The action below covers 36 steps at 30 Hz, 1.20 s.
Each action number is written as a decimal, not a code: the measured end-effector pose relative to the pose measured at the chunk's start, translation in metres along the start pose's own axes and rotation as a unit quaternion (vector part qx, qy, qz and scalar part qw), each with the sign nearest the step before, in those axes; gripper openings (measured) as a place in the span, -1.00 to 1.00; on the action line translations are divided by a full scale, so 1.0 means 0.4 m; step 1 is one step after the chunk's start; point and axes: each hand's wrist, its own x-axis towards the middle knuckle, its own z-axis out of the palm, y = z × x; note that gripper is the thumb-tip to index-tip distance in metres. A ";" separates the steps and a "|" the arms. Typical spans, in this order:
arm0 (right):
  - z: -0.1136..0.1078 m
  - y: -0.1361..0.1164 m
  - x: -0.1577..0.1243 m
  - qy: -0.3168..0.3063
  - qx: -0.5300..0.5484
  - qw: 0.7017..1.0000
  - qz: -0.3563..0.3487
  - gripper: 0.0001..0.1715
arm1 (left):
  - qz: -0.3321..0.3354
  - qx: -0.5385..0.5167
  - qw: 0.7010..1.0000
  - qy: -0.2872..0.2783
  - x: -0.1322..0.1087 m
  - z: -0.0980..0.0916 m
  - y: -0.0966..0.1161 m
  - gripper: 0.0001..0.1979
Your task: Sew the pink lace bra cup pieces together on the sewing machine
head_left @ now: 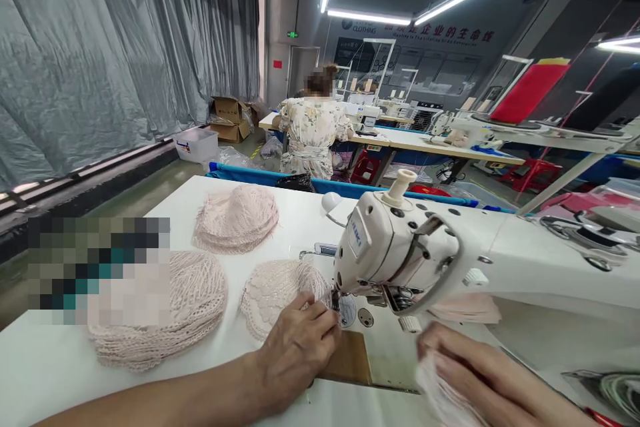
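A white sewing machine (pixel 400 247) stands on the white table (pixel 165 213). Beside its needle, my left hand (pixel 303 343) has its fingers bent and pressed together at the edge of a pale pink lace piece (pixel 273 290). To the right, below the machine arm, my right hand (pixel 465 363) is closed on a whitish pink cloth (pixel 437 387), slightly blurred. Two stacks of pink lace pieces lie on the left, a larger near one (pixel 185 300) and a smaller far one (pixel 237 217).
Light pink fabric (pixel 465 308) lies under the machine arm. A blue-edged cloth holder (pixel 240 175) runs along the table's far side. Beyond it a person in a floral top (pixel 310 127) sits at another sewing table (pixel 425 143). A white bin (pixel 197 145) stands by the curtain.
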 end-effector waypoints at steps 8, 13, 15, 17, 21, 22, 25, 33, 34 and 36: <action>0.060 -0.026 0.019 0.003 -0.043 0.999 -0.021 -0.78 | 0.000 -0.023 1.000 0.004 0.000 0.001 0.003 -0.88; 0.130 -0.020 0.014 -0.046 -0.021 0.997 -0.053 -0.71 | -0.003 -0.029 1.000 -0.006 0.001 0.001 0.002 -0.90; 0.156 0.005 0.035 -0.024 -0.007 0.999 -0.034 -0.65 | -0.004 -0.031 1.000 0.004 0.005 0.001 -0.001 -0.91; 0.170 0.025 0.057 -0.016 0.008 1.000 -0.018 -0.64 | -0.006 -0.037 0.999 0.005 0.007 0.001 -0.004 -0.89; 0.176 0.047 0.068 -0.003 0.019 1.000 -0.023 -0.64 | -0.006 -0.048 0.999 -0.010 0.005 0.008 -0.007 -0.89; 0.177 0.052 0.063 0.000 0.020 0.999 -0.030 -0.64 | -0.006 -0.051 0.999 -0.009 0.002 0.012 -0.007 -0.91; 0.182 0.069 0.038 -0.029 0.016 0.998 -0.058 -0.56 | -0.010 -0.058 0.998 -0.011 -0.006 0.024 -0.005 -0.94; 0.200 0.086 0.028 -0.034 0.029 0.997 -0.056 -0.48 | -0.015 -0.063 0.998 0.006 0.017 -0.007 -0.004 -0.84; 0.200 0.083 0.034 -0.026 0.039 0.997 -0.056 -0.51 | -0.015 -0.059 0.998 0.015 0.019 -0.010 -0.004 -0.84; 0.197 0.074 0.045 -0.018 0.055 0.997 -0.056 -0.54 | -0.017 -0.049 0.998 0.024 0.020 -0.010 -0.005 -0.84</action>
